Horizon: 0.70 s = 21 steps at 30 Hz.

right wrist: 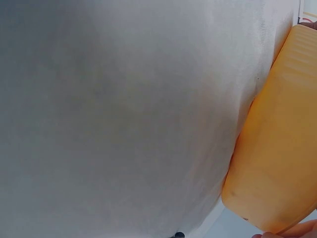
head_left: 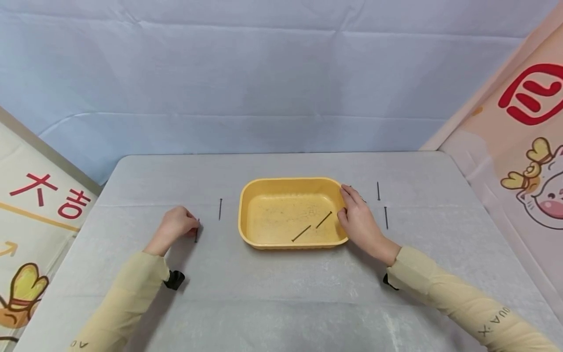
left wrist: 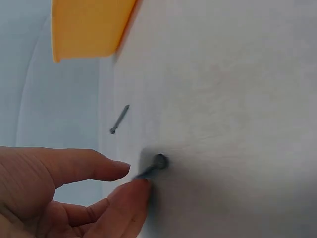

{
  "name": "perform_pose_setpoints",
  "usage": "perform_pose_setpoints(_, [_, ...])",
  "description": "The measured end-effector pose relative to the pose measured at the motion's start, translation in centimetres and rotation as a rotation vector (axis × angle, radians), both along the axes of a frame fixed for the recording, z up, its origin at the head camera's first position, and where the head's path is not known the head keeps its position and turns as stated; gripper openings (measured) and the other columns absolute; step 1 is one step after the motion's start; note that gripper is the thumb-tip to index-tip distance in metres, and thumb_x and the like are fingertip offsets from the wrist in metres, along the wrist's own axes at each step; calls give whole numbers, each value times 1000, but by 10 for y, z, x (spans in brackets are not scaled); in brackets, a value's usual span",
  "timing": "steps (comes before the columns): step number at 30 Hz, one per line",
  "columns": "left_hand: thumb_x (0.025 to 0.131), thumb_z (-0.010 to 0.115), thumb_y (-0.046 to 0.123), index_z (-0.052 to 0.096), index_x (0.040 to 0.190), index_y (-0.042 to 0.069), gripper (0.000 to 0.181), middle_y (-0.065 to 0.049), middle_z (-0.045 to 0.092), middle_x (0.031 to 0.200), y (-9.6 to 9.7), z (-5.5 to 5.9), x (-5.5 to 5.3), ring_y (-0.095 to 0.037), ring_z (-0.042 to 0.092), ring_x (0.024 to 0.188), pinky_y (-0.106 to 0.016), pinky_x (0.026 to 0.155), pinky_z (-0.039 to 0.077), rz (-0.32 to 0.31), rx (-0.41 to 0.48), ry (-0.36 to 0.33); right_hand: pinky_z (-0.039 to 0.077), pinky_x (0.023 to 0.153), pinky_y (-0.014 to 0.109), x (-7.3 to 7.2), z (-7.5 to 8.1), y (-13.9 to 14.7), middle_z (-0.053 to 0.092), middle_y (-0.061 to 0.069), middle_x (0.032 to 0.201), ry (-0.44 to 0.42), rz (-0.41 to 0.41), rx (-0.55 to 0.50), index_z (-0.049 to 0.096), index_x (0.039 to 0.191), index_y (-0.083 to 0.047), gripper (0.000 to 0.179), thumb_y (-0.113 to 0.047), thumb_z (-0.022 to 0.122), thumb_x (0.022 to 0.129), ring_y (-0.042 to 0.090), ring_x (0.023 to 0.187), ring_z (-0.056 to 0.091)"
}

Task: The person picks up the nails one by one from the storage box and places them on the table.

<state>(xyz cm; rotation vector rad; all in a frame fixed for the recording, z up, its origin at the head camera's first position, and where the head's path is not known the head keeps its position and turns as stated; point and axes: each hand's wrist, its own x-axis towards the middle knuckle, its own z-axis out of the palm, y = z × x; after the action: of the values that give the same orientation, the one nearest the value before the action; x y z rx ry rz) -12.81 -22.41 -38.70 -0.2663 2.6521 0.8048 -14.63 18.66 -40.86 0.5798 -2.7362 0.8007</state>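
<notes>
My left hand (head_left: 179, 223) is at the left of the table, thumb and fingers closing on a dark nail (head_left: 196, 236). In the left wrist view the nail's round head (left wrist: 160, 161) sticks out past the fingertips, close over the tabletop. My right hand (head_left: 361, 226) grips the right rim of a yellow plastic tray (head_left: 281, 245), its thumb on the inner side. Two nails lie slanted on the tray's floor, one nail (head_left: 301, 233) nearer the front and another nail (head_left: 324, 219) closer to the right hand. The right wrist view catches the tray's outer wall (right wrist: 277, 148) and some fingertips.
Between the left hand and the tray lies a single nail (head_left: 220, 209). Right of the tray, a nail (head_left: 378, 191) lies farther back and another nail (head_left: 386, 218) nearer. A grey cloth covers the table (head_left: 281, 303); hanging cloths stand behind and at both sides.
</notes>
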Motion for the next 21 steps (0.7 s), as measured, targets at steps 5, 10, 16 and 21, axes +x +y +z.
perform_pose_setpoints(5, [78,52,7,50,49,10,30,4,39,44,5,8,-5,-10,27,46,-23,47,26,-38,1,33,44,68,37,0,-1,0,36,28,134,10,0,3,39,128,18,47,5,47,84,36,113,46])
perform_pose_setpoints(10, [83,53,10,61,71,0,18,-3,52,61,15,23,-11,-14,42,56,-26,54,37,-62,-28,23,44,67,36,0,-1,0,36,28,134,4,-3,12,39,128,17,46,4,48,84,36,112,46])
perform_pose_setpoints(16, [83,54,12,62,91,-3,18,-12,60,82,30,39,-17,-19,50,68,-31,63,44,-91,-68,45,43,65,35,0,-2,0,36,28,134,8,-4,9,39,128,17,47,4,48,84,35,110,47])
perform_pose_setpoints(21, [84,54,13,60,98,-5,23,-18,61,95,41,51,-21,-25,55,77,-37,69,48,-124,-111,61,44,67,36,0,-1,0,36,27,134,7,-8,8,39,128,17,47,4,48,84,34,110,47])
